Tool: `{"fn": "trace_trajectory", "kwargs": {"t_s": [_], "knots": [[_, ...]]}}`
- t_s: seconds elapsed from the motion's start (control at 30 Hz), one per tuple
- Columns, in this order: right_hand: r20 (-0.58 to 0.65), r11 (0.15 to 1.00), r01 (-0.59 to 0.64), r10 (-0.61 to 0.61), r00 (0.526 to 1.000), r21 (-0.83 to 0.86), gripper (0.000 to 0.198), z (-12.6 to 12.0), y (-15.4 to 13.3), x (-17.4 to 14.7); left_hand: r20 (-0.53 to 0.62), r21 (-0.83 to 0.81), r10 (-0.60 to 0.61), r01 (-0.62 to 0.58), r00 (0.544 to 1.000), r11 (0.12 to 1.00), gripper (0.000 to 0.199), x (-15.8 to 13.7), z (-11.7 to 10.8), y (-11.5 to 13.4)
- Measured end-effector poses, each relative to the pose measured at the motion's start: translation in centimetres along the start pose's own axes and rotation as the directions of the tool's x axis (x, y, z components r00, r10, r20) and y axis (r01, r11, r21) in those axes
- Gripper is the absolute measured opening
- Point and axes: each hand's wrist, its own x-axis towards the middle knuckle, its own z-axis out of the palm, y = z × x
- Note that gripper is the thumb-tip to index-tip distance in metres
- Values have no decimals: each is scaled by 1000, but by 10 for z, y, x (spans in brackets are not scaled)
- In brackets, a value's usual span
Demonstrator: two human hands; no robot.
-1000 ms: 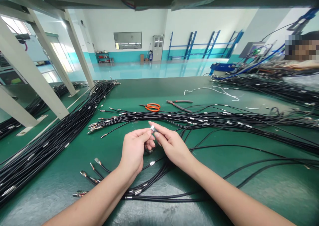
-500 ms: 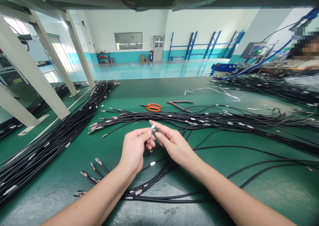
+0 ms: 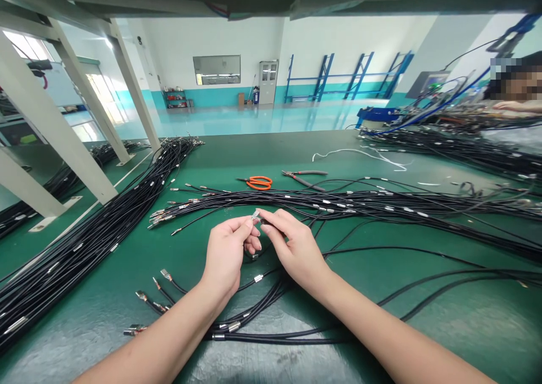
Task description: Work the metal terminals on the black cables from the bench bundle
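Note:
My left hand is closed in a pinch on a small silvery metal terminal. Right beside it, my right hand pinches a black cable between thumb and forefinger, its fingertips meeting those of the left. Most of this cable is hidden by the fingers. Below the hands, several loose black cables cross the green table, with silvery terminals and bits of copper at their left ends. Just beyond the hands lies a bundle of black cables with white and silvery sleeves.
Orange-handled scissors and grey-handled cutting pliers lie behind the middle bundle. A thick cable bundle runs along the left, beside white frame posts. White strips lie farther back. At the far right is another person.
My right hand has turned slightly and its fingers have bent closer over the terminal. The left hand stays nearly still. At the far right, the other person's hand has come into view.

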Motion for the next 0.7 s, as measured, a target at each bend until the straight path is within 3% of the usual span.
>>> {"fn": "trace_trajectory", "kwargs": {"t_s": [0.47,0.7], "knots": [[10,999,27,-27,1000,-44,35,3,1,-2,16,-16,-4,4,1000,1000,12,-1,1,0],[26,964,166,-164,986,-208,35,0,6,-1,27,-27,-32,32,999,999,11,-1,1,-1]]}}
